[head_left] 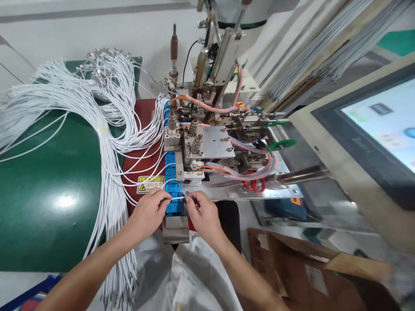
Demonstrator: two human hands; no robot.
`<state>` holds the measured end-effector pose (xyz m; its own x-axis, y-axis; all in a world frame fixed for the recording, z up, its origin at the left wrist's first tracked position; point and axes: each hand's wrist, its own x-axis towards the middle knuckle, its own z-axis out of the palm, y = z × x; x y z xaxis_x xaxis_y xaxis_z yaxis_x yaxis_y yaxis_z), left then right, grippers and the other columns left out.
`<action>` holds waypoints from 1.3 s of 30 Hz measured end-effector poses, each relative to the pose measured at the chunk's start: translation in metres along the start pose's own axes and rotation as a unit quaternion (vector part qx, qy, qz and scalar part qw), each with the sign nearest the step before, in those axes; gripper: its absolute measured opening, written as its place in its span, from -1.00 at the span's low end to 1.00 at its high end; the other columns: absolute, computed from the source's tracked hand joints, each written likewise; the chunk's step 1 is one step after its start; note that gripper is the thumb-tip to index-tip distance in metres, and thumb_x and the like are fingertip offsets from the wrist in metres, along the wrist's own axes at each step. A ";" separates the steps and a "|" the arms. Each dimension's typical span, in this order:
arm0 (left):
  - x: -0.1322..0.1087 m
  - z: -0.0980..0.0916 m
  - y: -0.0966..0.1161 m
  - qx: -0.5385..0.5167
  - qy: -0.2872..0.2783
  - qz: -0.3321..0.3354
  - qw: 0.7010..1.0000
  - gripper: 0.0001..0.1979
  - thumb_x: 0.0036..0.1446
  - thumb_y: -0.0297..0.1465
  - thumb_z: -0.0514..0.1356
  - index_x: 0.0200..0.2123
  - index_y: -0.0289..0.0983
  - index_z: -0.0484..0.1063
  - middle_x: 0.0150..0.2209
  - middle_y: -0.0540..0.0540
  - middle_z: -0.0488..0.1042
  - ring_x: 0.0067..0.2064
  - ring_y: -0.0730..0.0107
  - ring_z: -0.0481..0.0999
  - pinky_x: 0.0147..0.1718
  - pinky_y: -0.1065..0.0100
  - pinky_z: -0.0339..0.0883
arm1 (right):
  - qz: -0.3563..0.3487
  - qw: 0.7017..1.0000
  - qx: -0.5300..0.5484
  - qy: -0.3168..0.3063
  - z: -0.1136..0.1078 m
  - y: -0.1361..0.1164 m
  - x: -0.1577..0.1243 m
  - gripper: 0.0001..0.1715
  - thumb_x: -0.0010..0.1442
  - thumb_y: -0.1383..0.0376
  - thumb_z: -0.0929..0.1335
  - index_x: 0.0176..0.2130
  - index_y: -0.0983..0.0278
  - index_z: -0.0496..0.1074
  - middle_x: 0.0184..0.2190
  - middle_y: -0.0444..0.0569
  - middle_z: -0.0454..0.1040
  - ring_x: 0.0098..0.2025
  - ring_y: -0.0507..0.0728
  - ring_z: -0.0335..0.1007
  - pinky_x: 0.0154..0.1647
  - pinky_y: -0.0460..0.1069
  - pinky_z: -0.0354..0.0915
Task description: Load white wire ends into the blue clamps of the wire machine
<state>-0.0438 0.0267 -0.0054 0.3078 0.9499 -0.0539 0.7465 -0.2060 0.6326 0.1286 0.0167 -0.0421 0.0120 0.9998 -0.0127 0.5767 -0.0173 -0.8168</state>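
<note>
My left hand (149,211) and my right hand (201,212) meet at the near end of a row of blue fixtures (170,172) on a small machine (207,142). Both hands are closed in a pinch on the end of one thin white wire (142,182), held over the nearest blue block. Other white wires lie seated in the blue blocks and loop off to the left. A big bundle of white wires (81,99) spreads over the green table (48,194) to my left.
A yellow warning label (150,183) sits on the red base plate (144,116). A touchscreen panel (372,125) stands to the right. Cardboard boxes (308,268) lie below it. Orange and blue hoses (240,170) run across the machine. White cloth (181,276) covers my lap.
</note>
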 end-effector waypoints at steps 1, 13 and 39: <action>0.000 0.001 0.000 0.005 0.002 -0.003 1.000 -0.84 0.15 -0.48 0.04 -0.31 -0.22 0.42 -0.32 -0.04 0.43 -0.28 0.37 0.44 -0.25 0.33 0.31 | 0.000 1.000 -0.014 -0.001 -0.001 0.000 0.000 -0.76 0.14 0.26 0.20 -0.43 0.28 0.38 -0.49 -0.06 0.42 -0.50 0.06 0.31 -0.47 -0.09 0.19; 0.006 0.005 0.005 0.086 -0.026 -0.031 0.995 -0.83 0.16 -0.49 0.02 -0.34 -0.26 0.40 -0.35 -0.08 0.43 -0.26 0.28 0.45 -0.24 0.28 0.29 | 0.039 0.997 -0.028 -0.063 -0.005 0.005 0.009 -0.77 0.09 0.26 0.21 -0.46 0.26 0.39 -0.55 -0.10 0.43 -0.56 0.04 0.26 -0.50 -0.10 0.13; -0.037 -0.033 -0.007 0.181 -0.050 0.196 0.962 -0.80 0.21 -0.43 0.03 -0.19 -0.26 0.43 -0.20 -0.09 0.50 -0.13 0.29 0.42 -0.05 0.23 0.28 | 0.046 0.967 0.235 0.091 -0.007 0.021 0.008 -0.56 0.18 0.06 0.20 -0.57 0.29 0.29 -0.64 -0.16 0.25 -0.56 0.01 0.16 -0.53 -0.09 0.15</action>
<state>-0.0796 0.0010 0.0173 0.6501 0.7583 0.0481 0.7119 -0.6300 0.3102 0.1466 0.0239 -0.0547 0.2146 0.9762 -0.0312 0.1324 -0.0607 -0.9893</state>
